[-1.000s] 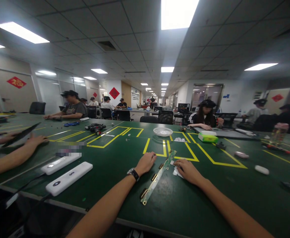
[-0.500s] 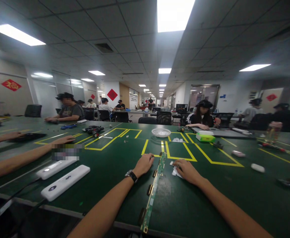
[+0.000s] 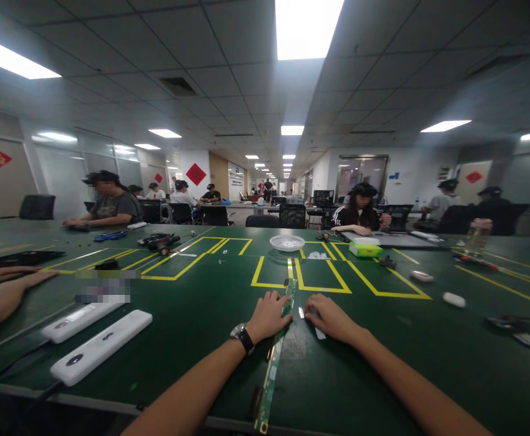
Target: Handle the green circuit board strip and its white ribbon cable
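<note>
A long, narrow green circuit board (image 3: 271, 378) lies lengthwise in front of me, with dark and coppery flexible tabs along its left edge. My left hand (image 3: 269, 316), a watch on its wrist, grips the upper part of this board, thumb across its face and fingers at its left side. To the right of the board, my right hand (image 3: 331, 318) is curled low over the table. Its fingers pinch a small white scrap, perhaps a wipe (image 3: 320, 333), mostly covered by the hand. A small white piece (image 3: 301, 312) shows at the fingertips.
A white round dish (image 3: 287, 243) stands beyond the board on the green table. Yellow tape outlines mark the surface. Two white power strips (image 3: 104, 348) lie at left, near another person's hands (image 3: 15, 281). A green-and-white pack (image 3: 365, 248) is at right; a person (image 3: 360, 212) sits opposite.
My left hand has moved from beside the board onto it. My right hand has shifted slightly left with fingers more curled. The neighbour's arms have drawn back left. My view has turned slightly right.
</note>
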### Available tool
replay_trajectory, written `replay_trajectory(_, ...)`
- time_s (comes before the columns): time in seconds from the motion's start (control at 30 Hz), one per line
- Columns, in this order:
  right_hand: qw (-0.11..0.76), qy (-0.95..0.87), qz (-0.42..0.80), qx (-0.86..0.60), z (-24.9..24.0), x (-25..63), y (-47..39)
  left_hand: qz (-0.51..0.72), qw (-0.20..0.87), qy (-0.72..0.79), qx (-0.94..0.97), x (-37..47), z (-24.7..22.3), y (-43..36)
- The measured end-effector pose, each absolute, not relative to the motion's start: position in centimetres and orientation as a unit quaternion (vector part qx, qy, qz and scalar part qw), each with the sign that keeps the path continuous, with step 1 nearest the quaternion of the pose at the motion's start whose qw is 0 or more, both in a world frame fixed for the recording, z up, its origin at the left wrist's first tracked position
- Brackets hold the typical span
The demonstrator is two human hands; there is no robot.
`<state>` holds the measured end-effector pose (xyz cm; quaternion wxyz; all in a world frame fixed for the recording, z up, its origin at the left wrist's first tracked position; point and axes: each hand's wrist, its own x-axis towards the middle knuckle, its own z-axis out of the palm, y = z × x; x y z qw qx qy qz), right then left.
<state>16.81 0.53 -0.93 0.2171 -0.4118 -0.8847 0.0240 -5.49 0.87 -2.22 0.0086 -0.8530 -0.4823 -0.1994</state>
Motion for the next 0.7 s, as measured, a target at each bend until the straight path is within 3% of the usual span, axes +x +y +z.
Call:
replay_trajectory(0.4,0.221,-0.855,0.012,-0.468,-1.8,16.8,0.7,-0.18,-0.009,-0.526,-0.831,-4.0,-2.1,-1.0)
replay_trajectory(0.57,0.267,-0.822,0.064,-0.499,-1.9,16.4,0.7,-0.198,-0.08,-0.519,-0.827,-4.3,-2.3,0.1)
replay_trajectory(0.7,0.311,-0.795,0.141,-0.501,-1.4,16.1,0.6,-0.286,-0.189,-0.484,-0.805,-4.8,-2.1,1.4)
